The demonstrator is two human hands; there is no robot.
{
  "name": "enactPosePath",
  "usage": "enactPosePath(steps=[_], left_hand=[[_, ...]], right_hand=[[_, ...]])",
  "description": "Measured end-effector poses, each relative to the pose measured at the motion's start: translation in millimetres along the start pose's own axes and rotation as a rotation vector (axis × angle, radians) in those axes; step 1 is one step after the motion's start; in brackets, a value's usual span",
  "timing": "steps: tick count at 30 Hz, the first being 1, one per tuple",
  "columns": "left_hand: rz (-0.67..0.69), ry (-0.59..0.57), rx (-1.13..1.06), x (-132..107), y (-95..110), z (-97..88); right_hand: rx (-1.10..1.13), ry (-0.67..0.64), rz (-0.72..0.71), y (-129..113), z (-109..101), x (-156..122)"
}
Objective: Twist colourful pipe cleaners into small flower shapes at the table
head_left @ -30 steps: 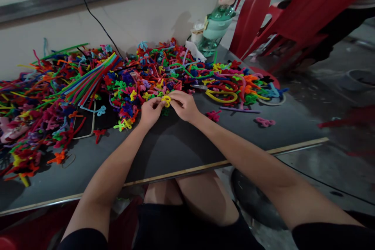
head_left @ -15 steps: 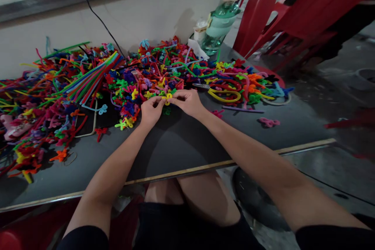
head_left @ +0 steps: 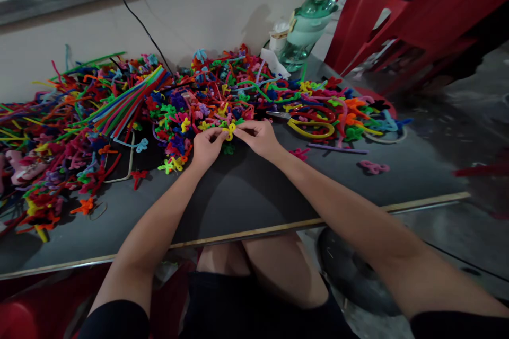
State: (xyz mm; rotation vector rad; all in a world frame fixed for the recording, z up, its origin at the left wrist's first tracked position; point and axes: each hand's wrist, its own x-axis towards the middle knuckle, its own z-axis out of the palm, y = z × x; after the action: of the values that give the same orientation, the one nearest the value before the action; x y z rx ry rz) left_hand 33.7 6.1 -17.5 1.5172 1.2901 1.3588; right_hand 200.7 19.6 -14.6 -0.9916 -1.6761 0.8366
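Between my two hands is a small yellow pipe-cleaner flower (head_left: pixel 229 130), made of looped fuzzy stem. My left hand (head_left: pixel 207 147) pinches its left side with thumb and forefinger. On the other side my right hand (head_left: pixel 259 139) pinches it in the same way, fingertips partly covering the loops. Just behind them spreads a heap of coloured pipe cleaners (head_left: pixel 175 108), both loose stems and bent shapes. Yellow-handled scissors (head_left: pixel 312 128) lie right of my right hand, blades pointing left towards it.
A bundle of straight pipe cleaners (head_left: pixel 131 103) rests on the heap at left. A green bottle (head_left: pixel 305 29) stands at the back by the wall. Past the table's right end is a red chair (head_left: pixel 360 18). The dark table (head_left: pixel 246 196) has a pale front edge. A pink looped piece (head_left: pixel 374 167) lies at right.
The view has shifted slightly, so the bottle, chair and scissors appear farther right. Both hands keep their pinch on the yellow flower, which now shows its loops a little differently.
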Motion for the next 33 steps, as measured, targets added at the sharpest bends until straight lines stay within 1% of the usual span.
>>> enactPosePath(steps=[3, 6, 8, 11, 15, 18, 22, 24, 26, 27, 28, 30, 31, 33], left_hand=[[0.032, -0.046, 0.017, 2, -1, -2.9], [0.036, -0.112, 0.034, 4, -3, -5.6], [0.026, -0.146, 0.042, 5, -4, -6.6], [0.023, -0.169, 0.067, 6, -4, -7.2], [0.026, -0.159, 0.121, 6, -3, -7.1], [0.008, -0.118, 0.124, 5, -4, -5.7], [-0.041, -0.068, 0.085, 2, -7, -2.5], [-0.028, -0.066, 0.111, 0, -6, -2.4], [0.043, -0.086, 0.186, -1, -4, -4.5], [0.111, -0.094, 0.242, -1, -2, -6.5], [0.199, -0.096, 0.31, -1, -1, -9.1], [0.422, -0.106, 0.465, 1, 1, -15.4], [0.543, -0.13, 0.542, 2, 1, -18.7], [0.763, -0.22, 0.675, 4, 2, -24.7]], right_hand=[[0.008, -0.04, 0.043, 4, -2, 1], [0.02, -0.077, 0.057, 6, -3, 2], [0.035, -0.074, 0.046, 6, -3, 1], [0.042, -0.033, 0.005, 4, 0, -2], [-0.002, 0.018, -0.045, 0, 4, -5], [-0.038, 0.004, -0.053, -1, 6, -6], [-0.018, -0.024, -0.065, -1, 7, -5], [-0.002, -0.027, -0.044, 0, 6, -4], [0.015, -0.054, 0.016, 1, 3, -1], [0.02, -0.089, 0.052, 1, 1, 1], [0.023, -0.14, 0.087, 2, -1, 3], [0.027, -0.268, 0.143, 3, -6, 7], [0.032, -0.328, 0.161, 4, -8, 8], [0.054, -0.423, 0.188, 3, -13, 11]])
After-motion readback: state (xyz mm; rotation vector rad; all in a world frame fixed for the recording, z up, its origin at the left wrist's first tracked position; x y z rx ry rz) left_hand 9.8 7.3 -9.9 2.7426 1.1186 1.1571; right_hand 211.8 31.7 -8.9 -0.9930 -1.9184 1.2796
